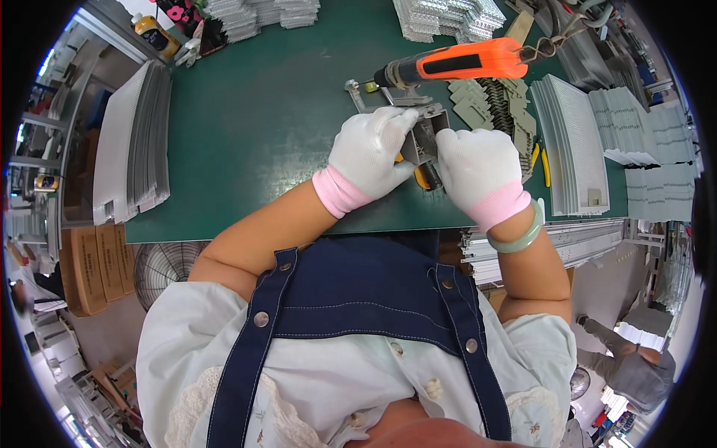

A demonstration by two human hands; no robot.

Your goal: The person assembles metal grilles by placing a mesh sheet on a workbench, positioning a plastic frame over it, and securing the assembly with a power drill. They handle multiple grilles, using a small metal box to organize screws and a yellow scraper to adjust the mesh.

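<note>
My left hand (376, 149), in a white glove with a pink cuff, is closed against the left side of a small grey metal box (425, 139). Small metal pieces show inside the box, too small to name. On its right side my right hand (479, 168), gloved the same way, has its fingers curled in; their tips are hidden. Just beyond the box is a grey metal fixture (407, 98). An orange electric screwdriver (470, 62) lies across above it, its bit pointing left. Below the box a yellow-and-black handle (427, 178) partly shows.
Yellow-handled pliers (546, 166) and beige-green plates (470, 103) lie right of my hands. Stacks of white perforated panels (569, 145) stand farther right, with grey panels (134, 142) at the left edge. Silver parts (448, 19) and a yellow bottle (154, 34) sit at the back.
</note>
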